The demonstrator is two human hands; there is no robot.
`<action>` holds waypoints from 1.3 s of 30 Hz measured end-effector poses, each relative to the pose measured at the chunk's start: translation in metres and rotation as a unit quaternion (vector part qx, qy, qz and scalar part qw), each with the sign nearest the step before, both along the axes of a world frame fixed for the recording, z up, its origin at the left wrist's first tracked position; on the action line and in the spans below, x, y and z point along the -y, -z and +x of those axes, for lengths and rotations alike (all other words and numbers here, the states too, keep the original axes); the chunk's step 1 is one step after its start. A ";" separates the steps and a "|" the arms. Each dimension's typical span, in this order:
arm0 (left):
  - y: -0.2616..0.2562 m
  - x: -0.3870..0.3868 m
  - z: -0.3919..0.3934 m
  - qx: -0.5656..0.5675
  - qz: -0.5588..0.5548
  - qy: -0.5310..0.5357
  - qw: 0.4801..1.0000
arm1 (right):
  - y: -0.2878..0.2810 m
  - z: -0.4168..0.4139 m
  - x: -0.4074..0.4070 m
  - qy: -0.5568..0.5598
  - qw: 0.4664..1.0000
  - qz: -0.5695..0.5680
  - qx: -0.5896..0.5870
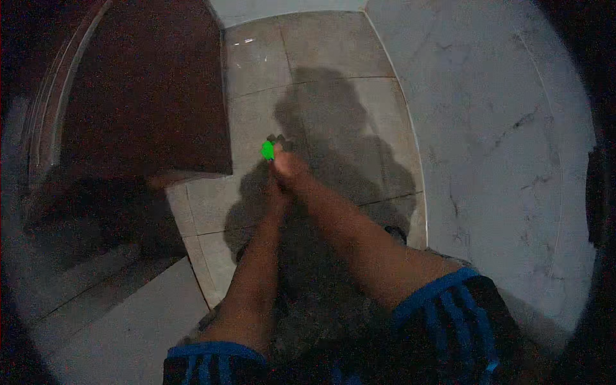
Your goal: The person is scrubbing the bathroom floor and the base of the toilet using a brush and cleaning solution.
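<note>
Both my arms reach forward over the tiled floor (332, 43), out of dark sleeves with blue cuffs and stripes. My right hand (291, 166) and my left hand (277, 185) meet near the middle of the view. A small bright green object (267, 150) shows at the fingertips, against the left side of my right hand. Its kind cannot be told, and dim light and blur hide how the fingers hold it. My left hand is partly hidden behind the right one. A large shadow lies on the tiles around and beyond the hands.
A dark reddish-brown panel (149, 91) stands at the left, above a dark recess. Along the right runs a pale, marble-patterned wall surface (491, 120). A light flat surface (144, 313) lies at the lower left. Part of a dark shoe or sandal (396, 234) shows beside my right forearm.
</note>
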State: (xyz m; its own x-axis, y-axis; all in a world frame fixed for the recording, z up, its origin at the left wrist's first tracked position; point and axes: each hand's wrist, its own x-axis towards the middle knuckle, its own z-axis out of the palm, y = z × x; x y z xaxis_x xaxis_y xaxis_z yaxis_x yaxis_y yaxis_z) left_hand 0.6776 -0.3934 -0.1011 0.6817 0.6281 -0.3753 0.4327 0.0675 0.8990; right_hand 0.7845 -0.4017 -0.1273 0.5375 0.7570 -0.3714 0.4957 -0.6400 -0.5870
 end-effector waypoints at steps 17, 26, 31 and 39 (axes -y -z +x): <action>-0.002 0.040 0.092 0.072 -0.009 0.140 0.988 | -0.050 0.089 0.070 0.114 0.993 0.012 0.010; -0.046 0.037 0.108 -0.098 0.080 0.168 0.978 | -0.063 0.117 0.090 0.136 0.936 0.089 -0.311; -0.080 0.040 0.125 -0.055 0.128 0.164 0.977 | -0.092 0.131 0.094 0.195 0.897 0.108 -0.383; -0.216 0.034 0.107 -0.077 0.074 0.151 0.983 | -0.229 0.110 0.093 0.191 0.941 0.067 -0.271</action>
State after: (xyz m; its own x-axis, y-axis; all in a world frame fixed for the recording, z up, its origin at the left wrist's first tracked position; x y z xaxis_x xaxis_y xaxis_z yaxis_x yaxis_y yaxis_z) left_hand 0.7850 -0.4277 0.1153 0.7874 0.4622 -0.4079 0.5447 -0.2119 0.8114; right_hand 0.8948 -0.4945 0.1018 0.5385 0.6073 -0.5841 -0.1512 -0.6123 -0.7760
